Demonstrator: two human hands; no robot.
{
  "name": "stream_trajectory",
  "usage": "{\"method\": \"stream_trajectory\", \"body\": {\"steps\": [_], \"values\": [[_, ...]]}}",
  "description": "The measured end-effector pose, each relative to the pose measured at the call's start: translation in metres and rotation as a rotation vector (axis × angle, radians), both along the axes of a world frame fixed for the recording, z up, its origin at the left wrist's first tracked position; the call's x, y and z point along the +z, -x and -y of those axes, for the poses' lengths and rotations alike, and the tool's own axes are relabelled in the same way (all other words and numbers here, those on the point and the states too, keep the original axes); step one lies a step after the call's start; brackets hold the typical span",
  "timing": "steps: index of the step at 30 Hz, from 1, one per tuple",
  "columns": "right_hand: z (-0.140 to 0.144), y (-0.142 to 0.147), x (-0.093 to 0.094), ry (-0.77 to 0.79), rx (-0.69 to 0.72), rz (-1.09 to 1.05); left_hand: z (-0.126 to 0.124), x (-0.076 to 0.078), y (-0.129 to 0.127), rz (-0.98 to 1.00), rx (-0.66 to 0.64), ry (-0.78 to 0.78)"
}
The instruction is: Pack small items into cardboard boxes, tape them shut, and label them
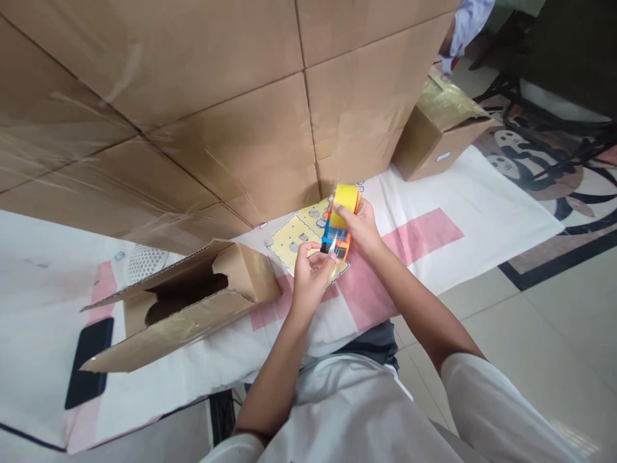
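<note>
My right hand (360, 226) grips an orange and blue tape dispenser (336, 236) with a yellow roll (347, 195) at its top. It is held just above a white cloth with pink blocks (434, 231). My left hand (311, 273) pinches the clear tape end at the dispenser's lower edge. An open cardboard box (193, 302) lies on its side to the left of my hands, its flaps spread and its opening dark.
A wall of large stacked cardboard boxes (216, 109) rises behind the cloth. A small taped box (436, 135) stands at the back right. A black phone (87, 360) lies at the left. Tiled floor (544, 321) is on the right.
</note>
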State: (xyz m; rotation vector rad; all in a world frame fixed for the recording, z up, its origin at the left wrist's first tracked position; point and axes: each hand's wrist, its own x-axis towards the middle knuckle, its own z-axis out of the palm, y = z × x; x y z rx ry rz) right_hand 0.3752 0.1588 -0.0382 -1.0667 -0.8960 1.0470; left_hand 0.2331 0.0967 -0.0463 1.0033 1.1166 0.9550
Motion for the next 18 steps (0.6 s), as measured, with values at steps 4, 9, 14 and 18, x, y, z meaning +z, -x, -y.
{"method": "stream_trajectory", "body": {"steps": [4, 9, 14, 18], "values": [[0.001, -0.003, 0.0, -0.012, 0.027, -0.016, 0.001, -0.003, -0.001, 0.069, -0.006, 0.051], [0.005, -0.002, 0.004, -0.03, -0.023, -0.006, 0.008, -0.006, -0.001, 0.037, -0.023, 0.041], [0.007, -0.005, 0.007, 0.005, -0.02, -0.012, 0.015, -0.003, -0.002, 0.072, -0.021, 0.07], [0.006, -0.013, 0.004, 0.027, -0.025, -0.04, 0.023, 0.001, -0.002, 0.036, -0.033, 0.073]]}}
